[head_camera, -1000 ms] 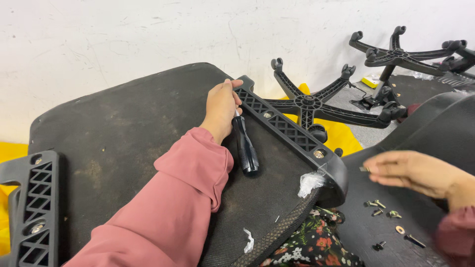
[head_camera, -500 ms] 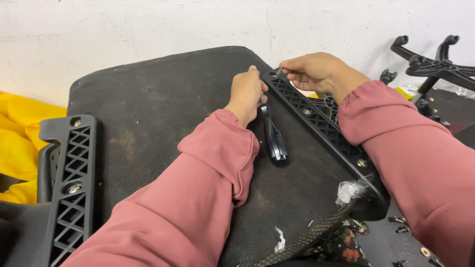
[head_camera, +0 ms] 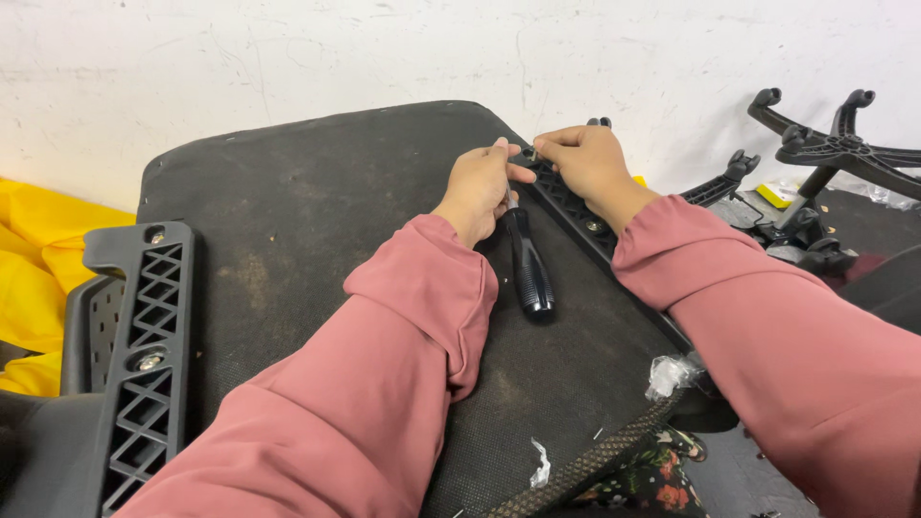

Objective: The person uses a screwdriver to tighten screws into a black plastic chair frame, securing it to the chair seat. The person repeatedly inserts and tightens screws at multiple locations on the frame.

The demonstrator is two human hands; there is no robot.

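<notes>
While the left hand (head_camera: 480, 187) pinches the screwdriver (head_camera: 526, 259) shaft, the right hand (head_camera: 587, 161) closes fingertips together at the bracket (head_camera: 585, 216) hole; keep the tip square.

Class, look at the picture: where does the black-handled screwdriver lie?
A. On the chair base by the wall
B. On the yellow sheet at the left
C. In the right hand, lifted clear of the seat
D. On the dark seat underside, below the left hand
D: the screwdriver lies on the dark seat underside, its handle reaching out below the left hand, while the right hand rests on the armrest bracket.
</notes>
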